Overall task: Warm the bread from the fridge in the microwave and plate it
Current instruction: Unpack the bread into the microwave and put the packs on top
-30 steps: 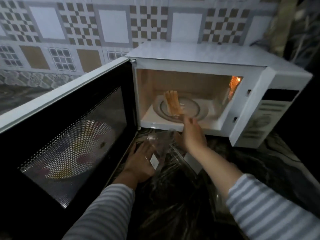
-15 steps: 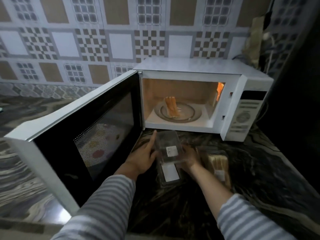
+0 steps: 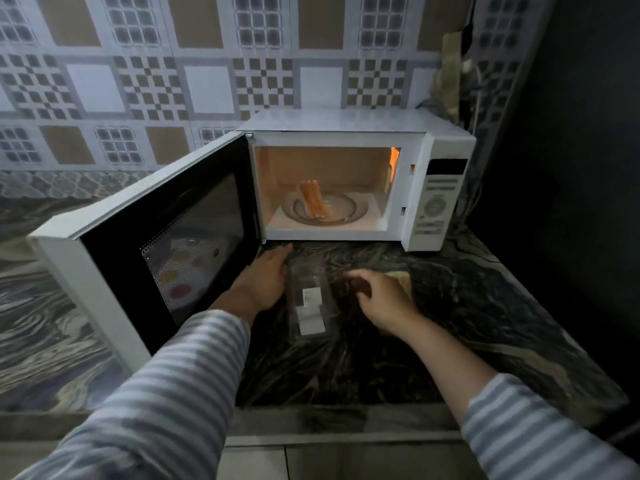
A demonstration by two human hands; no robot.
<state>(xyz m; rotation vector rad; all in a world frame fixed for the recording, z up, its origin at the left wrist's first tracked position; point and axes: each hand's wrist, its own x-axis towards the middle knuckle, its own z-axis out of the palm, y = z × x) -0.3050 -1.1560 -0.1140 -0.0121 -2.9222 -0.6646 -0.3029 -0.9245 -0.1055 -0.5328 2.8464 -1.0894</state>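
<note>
Bread (image 3: pixel 313 201) stands on the glass turntable (image 3: pixel 349 211) inside the open microwave (image 3: pixel 360 133). The left hand (image 3: pixel 265 280) rests flat beside a clear plastic box (image 3: pixel 310 299); the right hand (image 3: pixel 384 299) hovers, fingers loosely curled, holding nothing.

By your left hand (image 3: pixel 265 284) lies a glossy clear plastic container (image 3: pixel 309 299) with matt paper labels, on polished veined stone counter (image 3: pixel 485 306).

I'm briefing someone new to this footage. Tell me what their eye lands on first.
The lit microwave at the back of the counter, its door swung wide to the left, with bread slices glowing orange on the glass turntable. Below it, the left hand and right hand flank a clear plastic container on the dark marbled counter.
</note>
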